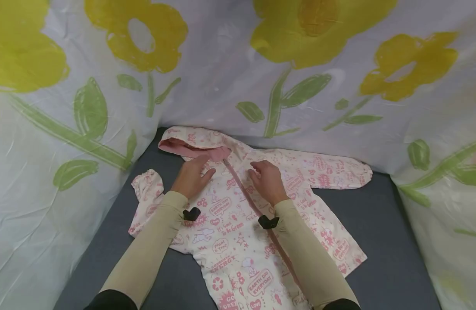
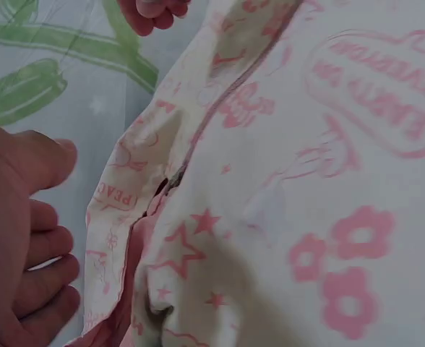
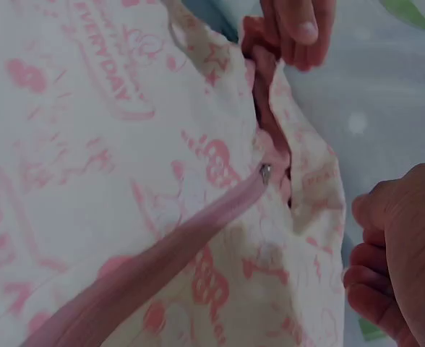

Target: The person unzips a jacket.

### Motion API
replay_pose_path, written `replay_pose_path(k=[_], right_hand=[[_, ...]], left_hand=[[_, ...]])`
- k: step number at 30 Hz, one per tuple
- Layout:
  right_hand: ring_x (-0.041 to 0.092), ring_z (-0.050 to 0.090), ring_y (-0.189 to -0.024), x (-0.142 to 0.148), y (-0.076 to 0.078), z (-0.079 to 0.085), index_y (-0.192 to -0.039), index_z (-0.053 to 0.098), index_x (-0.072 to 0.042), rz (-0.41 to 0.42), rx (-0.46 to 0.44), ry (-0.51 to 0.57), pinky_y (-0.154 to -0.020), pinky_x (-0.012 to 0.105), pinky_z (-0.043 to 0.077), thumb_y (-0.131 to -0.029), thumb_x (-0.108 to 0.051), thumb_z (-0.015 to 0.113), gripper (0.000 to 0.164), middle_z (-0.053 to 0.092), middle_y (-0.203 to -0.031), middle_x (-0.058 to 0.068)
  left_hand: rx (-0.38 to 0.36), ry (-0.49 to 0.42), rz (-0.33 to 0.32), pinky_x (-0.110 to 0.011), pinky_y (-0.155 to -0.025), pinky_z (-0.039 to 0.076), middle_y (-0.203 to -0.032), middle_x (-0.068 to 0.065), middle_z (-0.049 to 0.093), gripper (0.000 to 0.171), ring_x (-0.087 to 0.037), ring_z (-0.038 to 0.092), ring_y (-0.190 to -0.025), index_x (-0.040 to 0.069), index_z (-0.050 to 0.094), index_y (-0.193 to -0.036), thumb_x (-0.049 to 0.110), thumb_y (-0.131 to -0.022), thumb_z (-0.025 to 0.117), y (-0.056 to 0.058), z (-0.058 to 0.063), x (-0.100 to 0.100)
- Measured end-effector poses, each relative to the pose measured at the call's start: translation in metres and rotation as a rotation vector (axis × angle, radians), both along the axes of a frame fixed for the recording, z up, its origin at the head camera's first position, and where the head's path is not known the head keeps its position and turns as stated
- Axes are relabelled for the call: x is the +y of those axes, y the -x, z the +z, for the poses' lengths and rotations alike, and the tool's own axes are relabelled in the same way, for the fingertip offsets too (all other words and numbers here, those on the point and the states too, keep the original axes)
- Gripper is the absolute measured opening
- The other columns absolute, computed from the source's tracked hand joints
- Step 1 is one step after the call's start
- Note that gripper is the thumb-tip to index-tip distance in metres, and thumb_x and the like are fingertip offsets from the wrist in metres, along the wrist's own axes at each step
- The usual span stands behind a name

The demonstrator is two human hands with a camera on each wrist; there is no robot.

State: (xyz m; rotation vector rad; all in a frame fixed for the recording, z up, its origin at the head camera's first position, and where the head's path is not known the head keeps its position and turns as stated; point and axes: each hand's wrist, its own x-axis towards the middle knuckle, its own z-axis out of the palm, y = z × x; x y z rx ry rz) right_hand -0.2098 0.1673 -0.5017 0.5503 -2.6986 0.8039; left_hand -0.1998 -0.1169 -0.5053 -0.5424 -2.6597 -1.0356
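A cream hooded jacket with pink lettering and drawings lies spread out, its pink zipper closed up to the neck. The pull tab shows in the right wrist view. At the upper left, the hood reveals its pink lining. My left hand hovers by the hood's lower edge, fingers loosely bent; whether the fingertips touch the cloth, I cannot tell. Over the chest, right of the zipper, is my right hand, its fingers loosely curled with nothing between them. Both hands also appear in the wrist views.
The jacket rests on a dark grey table. One sleeve stretches out to the right; the other sleeve is bunched at the left. A pale curtain with yellow flowers hangs around the table's back and sides.
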Motion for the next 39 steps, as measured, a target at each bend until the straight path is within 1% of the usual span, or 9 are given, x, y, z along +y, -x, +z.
replay_pose_path(k=[3, 8, 10, 15, 20, 23, 26, 31, 39], right_hand=[[0.031, 0.076, -0.096, -0.008, 0.010, 0.000, -0.122, 0.081, 0.002, 0.027, -0.030, -0.007, -0.088, 0.047, 0.063, -0.105, -0.016, 0.073, 0.026, 0.079, -0.107, 0.018], [0.030, 0.075, -0.090, -0.023, 0.025, -0.001, -0.117, 0.082, 0.002, 0.051, -0.093, -0.005, -0.086, 0.045, 0.063, -0.103, -0.014, 0.074, 0.023, 0.080, -0.104, 0.017], [0.029, 0.075, -0.092, -0.029, 0.031, -0.003, -0.117, 0.083, 0.001, 0.049, -0.119, -0.010, -0.087, 0.044, 0.063, -0.104, -0.014, 0.074, 0.022, 0.081, -0.105, 0.016], [0.030, 0.079, -0.098, -0.044, 0.044, -0.009, -0.116, 0.084, -0.001, 0.042, -0.148, -0.030, -0.092, 0.044, 0.063, -0.103, -0.015, 0.073, 0.022, 0.083, -0.108, 0.014], [0.031, 0.079, -0.096, -0.056, 0.051, -0.014, -0.113, 0.085, -0.002, 0.032, -0.185, -0.031, -0.091, 0.045, 0.063, -0.101, -0.016, 0.076, 0.020, 0.084, -0.106, 0.013], [0.030, 0.078, -0.094, -0.062, 0.055, -0.019, -0.110, 0.085, -0.003, 0.018, -0.215, -0.040, -0.090, 0.045, 0.062, -0.102, -0.017, 0.076, 0.019, 0.084, -0.104, 0.012], [0.028, 0.077, -0.091, -0.066, 0.059, -0.023, -0.104, 0.086, -0.006, 0.004, -0.217, -0.052, -0.088, 0.044, 0.062, -0.101, -0.018, 0.076, 0.016, 0.083, -0.099, 0.009], [0.027, 0.076, -0.090, -0.072, 0.062, -0.029, -0.097, 0.086, -0.009, -0.025, -0.198, -0.082, -0.086, 0.044, 0.061, -0.100, -0.020, 0.078, 0.014, 0.082, -0.093, 0.005], [0.031, 0.078, -0.090, -0.081, 0.067, -0.034, -0.094, 0.086, -0.007, -0.037, -0.135, -0.166, -0.083, 0.047, 0.062, -0.099, -0.017, 0.079, 0.013, 0.081, -0.090, 0.008]], left_hand=[[-0.037, -0.003, 0.006, -0.055, -0.104, 0.059, -0.138, -0.023, 0.073, 0.044, -0.039, 0.075, -0.117, 0.000, 0.067, -0.146, 0.016, -0.106, 0.074, 0.012, 0.000, 0.001], [-0.103, 0.012, -0.006, -0.048, -0.086, 0.057, -0.095, -0.020, 0.074, 0.037, -0.032, 0.066, -0.077, 0.002, 0.071, -0.142, 0.015, -0.107, 0.072, 0.033, -0.003, 0.006], [-0.127, 0.024, -0.006, -0.048, -0.084, 0.058, -0.094, -0.020, 0.075, 0.039, -0.032, 0.066, -0.076, 0.001, 0.070, -0.144, 0.015, -0.108, 0.071, 0.040, -0.005, 0.007], [-0.172, 0.079, 0.003, -0.053, -0.096, 0.062, -0.124, -0.022, 0.078, 0.035, -0.037, 0.077, -0.108, -0.001, 0.073, -0.138, 0.016, -0.108, 0.070, 0.055, -0.015, 0.013], [-0.128, 0.111, -0.002, -0.048, -0.076, 0.056, -0.092, -0.016, 0.071, 0.011, -0.030, 0.067, -0.083, 0.002, 0.074, -0.100, 0.013, -0.105, 0.072, 0.066, -0.031, 0.019], [-0.100, 0.105, 0.004, -0.047, -0.072, 0.050, -0.081, -0.011, 0.063, 0.018, -0.028, 0.059, -0.076, 0.005, 0.066, -0.088, 0.011, -0.103, 0.074, 0.068, -0.040, 0.022], [-0.091, 0.105, 0.008, -0.048, -0.084, 0.058, -0.096, -0.015, 0.074, 0.009, -0.033, 0.070, -0.090, 0.002, 0.075, -0.101, 0.011, -0.103, 0.074, 0.068, -0.047, 0.024], [-0.073, 0.163, 0.019, -0.050, -0.112, 0.055, -0.133, -0.020, 0.077, 0.027, -0.041, 0.070, -0.129, -0.004, 0.078, -0.126, 0.012, -0.105, 0.073, 0.065, -0.044, 0.027], [-0.003, 0.139, 0.045, -0.045, -0.116, 0.053, -0.127, -0.016, 0.080, 0.019, -0.035, 0.069, -0.132, 0.000, 0.083, -0.117, 0.011, -0.103, 0.075, 0.068, -0.053, 0.027]])
